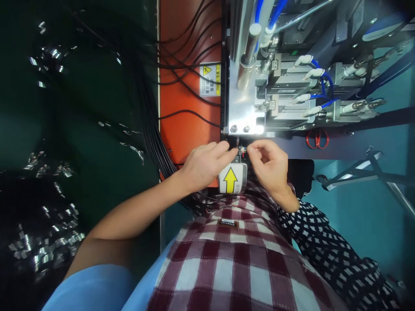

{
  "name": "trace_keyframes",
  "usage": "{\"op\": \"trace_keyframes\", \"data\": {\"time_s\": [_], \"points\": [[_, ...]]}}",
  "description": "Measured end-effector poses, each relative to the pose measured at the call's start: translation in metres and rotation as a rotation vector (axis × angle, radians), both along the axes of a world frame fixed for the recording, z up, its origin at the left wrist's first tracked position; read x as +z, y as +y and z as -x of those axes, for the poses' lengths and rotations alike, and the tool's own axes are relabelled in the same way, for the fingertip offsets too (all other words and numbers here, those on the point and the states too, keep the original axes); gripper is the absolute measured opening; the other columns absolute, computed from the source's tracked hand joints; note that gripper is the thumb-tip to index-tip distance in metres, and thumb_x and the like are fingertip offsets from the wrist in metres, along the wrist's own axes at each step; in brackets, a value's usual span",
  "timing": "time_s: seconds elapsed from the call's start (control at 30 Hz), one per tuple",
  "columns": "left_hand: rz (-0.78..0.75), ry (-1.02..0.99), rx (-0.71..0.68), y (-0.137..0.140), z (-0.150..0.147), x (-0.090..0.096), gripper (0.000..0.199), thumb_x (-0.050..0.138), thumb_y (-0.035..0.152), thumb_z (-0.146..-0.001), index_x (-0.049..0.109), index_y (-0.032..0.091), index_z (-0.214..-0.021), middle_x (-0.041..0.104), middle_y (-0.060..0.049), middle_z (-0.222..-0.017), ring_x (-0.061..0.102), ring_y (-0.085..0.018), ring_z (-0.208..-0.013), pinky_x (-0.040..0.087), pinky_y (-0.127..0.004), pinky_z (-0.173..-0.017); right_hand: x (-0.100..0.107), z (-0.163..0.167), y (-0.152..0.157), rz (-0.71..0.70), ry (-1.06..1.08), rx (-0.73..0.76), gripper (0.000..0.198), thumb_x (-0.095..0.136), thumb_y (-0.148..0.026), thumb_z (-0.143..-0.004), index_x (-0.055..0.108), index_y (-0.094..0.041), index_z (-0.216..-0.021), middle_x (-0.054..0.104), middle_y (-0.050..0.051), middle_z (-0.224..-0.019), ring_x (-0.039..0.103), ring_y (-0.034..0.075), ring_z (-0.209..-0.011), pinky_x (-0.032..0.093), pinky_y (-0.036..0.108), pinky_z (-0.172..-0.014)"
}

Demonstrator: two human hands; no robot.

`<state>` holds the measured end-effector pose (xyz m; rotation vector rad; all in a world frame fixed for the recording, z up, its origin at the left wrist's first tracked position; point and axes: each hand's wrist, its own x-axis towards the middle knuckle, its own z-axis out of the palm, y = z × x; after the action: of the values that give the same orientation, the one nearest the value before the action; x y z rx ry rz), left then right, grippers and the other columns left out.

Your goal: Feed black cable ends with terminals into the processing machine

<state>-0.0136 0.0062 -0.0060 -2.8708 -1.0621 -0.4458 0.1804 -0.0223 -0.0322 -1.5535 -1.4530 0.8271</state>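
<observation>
Just below the machine's bright metal plate (247, 116), both hands meet at a small dark fixture (239, 158). My left hand (209, 164) reaches in from the left, fingers bent and held together, its index fingertip at the fixture; whatever lies under the fingers is hidden. From the right, the thumb and index finger of my right hand (270, 166) pinch at a small shiny connector-like piece (244, 150) in the fixture. A bit of red shows beside that piece. Under the hands sits a white label with a yellow arrow (230, 179).
A bundle of black cables (151, 129) runs down on the left, with several loose cable ends (48, 246) in shiny metal on the dark surface. An orange panel (189, 134) carries a warning label (210, 80). Pneumatic cylinders (288, 108) with blue hoses and red-handled scissors (317, 139) are at right.
</observation>
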Motion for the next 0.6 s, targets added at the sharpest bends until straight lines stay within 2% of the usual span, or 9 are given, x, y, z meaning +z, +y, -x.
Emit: {"op": "trace_keyframes", "data": {"time_s": [0.1,0.2,0.5,0.6], "points": [[0.000,-0.004,-0.009,0.0005,0.0001,0.0002,0.028,0.038,0.020,-0.101,0.065,0.017,-0.109,0.060,-0.003,-0.075,0.051,-0.014,-0.060,0.036,-0.026,-0.051,0.0000,0.0031,-0.0003,-0.090,-0.072,0.011,0.007,0.059,-0.020,-0.089,0.062,-0.020,-0.083,0.063,0.001,-0.078,0.053,0.013,-0.063,0.049,0.030,-0.063],[-0.006,-0.002,-0.016,0.0008,0.0003,0.0006,0.028,0.038,0.020,-0.101,0.065,0.016,-0.108,0.060,-0.003,-0.074,0.050,-0.014,-0.060,0.036,-0.026,-0.050,-0.0007,0.0036,-0.0010,-0.115,-0.100,0.020,0.007,0.057,-0.019,-0.089,0.060,-0.020,-0.084,0.062,0.001,-0.079,0.054,0.013,-0.064,0.048,0.030,-0.063],[0.017,0.008,-0.006,0.0002,0.0007,-0.0007,0.030,0.036,0.021,-0.101,0.064,0.017,-0.110,0.059,-0.003,-0.075,0.051,-0.014,-0.061,0.036,-0.027,-0.051,-0.0034,0.0051,-0.0018,-0.068,-0.136,0.001,0.008,0.054,-0.023,-0.091,0.058,-0.020,-0.085,0.061,0.002,-0.079,0.055,0.014,-0.065,0.045,0.031,-0.062],[0.041,0.005,0.002,-0.0002,0.0007,-0.0013,0.031,0.035,0.021,-0.102,0.064,0.017,-0.111,0.060,-0.004,-0.076,0.051,-0.014,-0.062,0.036,-0.027,-0.052,-0.0016,0.0055,-0.0010,0.001,-0.100,-0.003,0.011,0.054,-0.025,-0.091,0.058,-0.020,-0.082,0.060,0.001,-0.075,0.053,0.013,-0.061,0.044,0.030,-0.060]]}}
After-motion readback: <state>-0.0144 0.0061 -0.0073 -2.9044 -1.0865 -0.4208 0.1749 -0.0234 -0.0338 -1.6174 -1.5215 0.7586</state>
